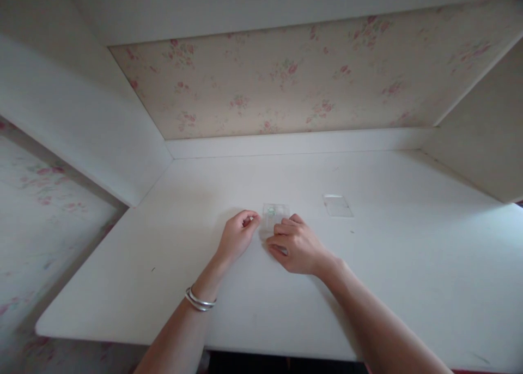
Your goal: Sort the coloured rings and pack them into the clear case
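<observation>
A small clear plastic box (271, 215) lies on the white desktop between my hands, with tiny greenish bits in its upper left part. My left hand (239, 235) is just left of the box, thumb and fingertips pressed together. Whatever it pinches, if anything, is too small to see. My right hand (297, 246) is bent over the box's lower right corner and covers it. Its thumb and forefinger meet near the front edge of the box, and what lies between them is hidden.
To the right on the desktop (408, 265) lies a flat, clear plastic lid-like piece (338, 206). A tiny brown speck (352, 232) is near it. On the left is a short dark sliver (153, 269). White panels and a floral-papered wall (286, 85) enclose the desk.
</observation>
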The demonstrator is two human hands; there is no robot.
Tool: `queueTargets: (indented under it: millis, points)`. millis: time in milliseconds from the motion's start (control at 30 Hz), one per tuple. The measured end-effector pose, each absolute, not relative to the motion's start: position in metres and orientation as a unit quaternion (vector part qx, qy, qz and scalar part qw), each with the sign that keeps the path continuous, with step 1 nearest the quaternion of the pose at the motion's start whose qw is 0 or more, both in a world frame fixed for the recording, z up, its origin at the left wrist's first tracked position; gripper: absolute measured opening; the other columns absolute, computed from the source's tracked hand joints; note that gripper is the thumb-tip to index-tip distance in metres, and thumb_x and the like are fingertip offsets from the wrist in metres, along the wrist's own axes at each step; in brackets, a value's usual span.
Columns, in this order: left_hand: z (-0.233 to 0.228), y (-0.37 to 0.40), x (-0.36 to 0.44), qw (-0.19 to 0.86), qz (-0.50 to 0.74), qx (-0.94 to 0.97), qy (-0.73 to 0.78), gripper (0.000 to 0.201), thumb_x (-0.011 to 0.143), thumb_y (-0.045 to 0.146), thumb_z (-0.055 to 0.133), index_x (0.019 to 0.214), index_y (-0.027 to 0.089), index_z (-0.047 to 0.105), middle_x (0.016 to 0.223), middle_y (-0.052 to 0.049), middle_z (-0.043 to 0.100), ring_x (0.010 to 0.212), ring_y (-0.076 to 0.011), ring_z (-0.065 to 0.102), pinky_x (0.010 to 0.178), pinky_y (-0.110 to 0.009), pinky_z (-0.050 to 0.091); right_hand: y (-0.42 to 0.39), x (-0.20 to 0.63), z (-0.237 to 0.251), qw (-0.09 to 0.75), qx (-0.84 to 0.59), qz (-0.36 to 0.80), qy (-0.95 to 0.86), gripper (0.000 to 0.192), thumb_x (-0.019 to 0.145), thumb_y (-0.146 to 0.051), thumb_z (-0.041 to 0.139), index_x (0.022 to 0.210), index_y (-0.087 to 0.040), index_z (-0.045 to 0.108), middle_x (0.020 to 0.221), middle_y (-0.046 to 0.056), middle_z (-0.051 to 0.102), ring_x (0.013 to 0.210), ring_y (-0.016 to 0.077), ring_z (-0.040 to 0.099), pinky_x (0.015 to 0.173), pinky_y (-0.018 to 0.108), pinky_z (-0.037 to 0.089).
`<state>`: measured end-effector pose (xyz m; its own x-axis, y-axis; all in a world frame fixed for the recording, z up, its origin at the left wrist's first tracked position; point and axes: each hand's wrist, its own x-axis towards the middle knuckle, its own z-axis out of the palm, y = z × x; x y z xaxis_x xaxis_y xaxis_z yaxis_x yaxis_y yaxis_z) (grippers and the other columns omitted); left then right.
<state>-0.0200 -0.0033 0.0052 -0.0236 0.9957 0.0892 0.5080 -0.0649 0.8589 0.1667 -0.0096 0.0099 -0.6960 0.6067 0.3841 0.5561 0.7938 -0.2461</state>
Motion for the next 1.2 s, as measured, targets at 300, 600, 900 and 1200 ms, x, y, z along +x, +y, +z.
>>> queueTargets:
  millis: [300, 600, 900, 1200]
  points:
    - [0.004, -0.003, -0.019, 0.312, 0.358, 0.637, 0.607, 0.028, 0.084, 0.041, 0.051, 0.087, 0.018, 0.067, 0.069, 0.001, 0.064, 0.060, -0.0122, 0.053, 0.056, -0.021, 0.038, -0.007, 0.167, 0.007, 0.183, -0.328, 0.050, -0.925, 0.016, 0.085, -0.021, 0.053, 0.081, -0.023, 0.068, 0.075, 0.002, 0.062, 0.078, 0.0166, 0.050, 0.073, 0.034, 0.026]
    - [0.003, -0.002, -0.019, 0.301, 0.346, 0.656, 0.600, 0.027, 0.085, 0.038, 0.050, 0.087, 0.018, 0.068, 0.065, 0.001, 0.062, 0.058, -0.0117, 0.053, 0.054, -0.021, 0.037, -0.008, 0.165, 0.006, 0.188, -0.326, 0.062, -0.925, 0.017, 0.088, -0.017, 0.050, 0.085, -0.022, 0.066, 0.079, 0.002, 0.062, 0.079, 0.0164, 0.050, 0.073, 0.033, 0.027]
    - [0.003, -0.002, -0.020, 0.301, 0.332, 0.674, 0.588, 0.023, 0.083, 0.032, 0.050, 0.081, 0.017, 0.068, 0.060, 0.003, 0.057, 0.053, -0.0103, 0.048, 0.052, -0.021, 0.035, 0.006, 0.172, 0.003, 0.360, -0.436, 0.124, -0.815, 0.018, 0.091, -0.024, 0.049, 0.088, -0.022, 0.066, 0.081, 0.003, 0.061, 0.079, 0.0171, 0.052, 0.075, 0.031, 0.035]
    - [0.007, -0.011, -0.018, 0.323, 0.242, 0.758, 0.512, 0.017, 0.076, 0.019, 0.053, 0.076, 0.016, 0.070, 0.065, 0.000, 0.063, 0.058, -0.0106, 0.052, 0.055, -0.021, 0.037, 0.029, 0.185, -0.016, 0.408, -0.525, 0.137, -0.735, 0.019, 0.088, -0.025, 0.049, 0.085, -0.021, 0.067, 0.079, 0.005, 0.061, 0.076, 0.0182, 0.052, 0.074, 0.032, 0.041]
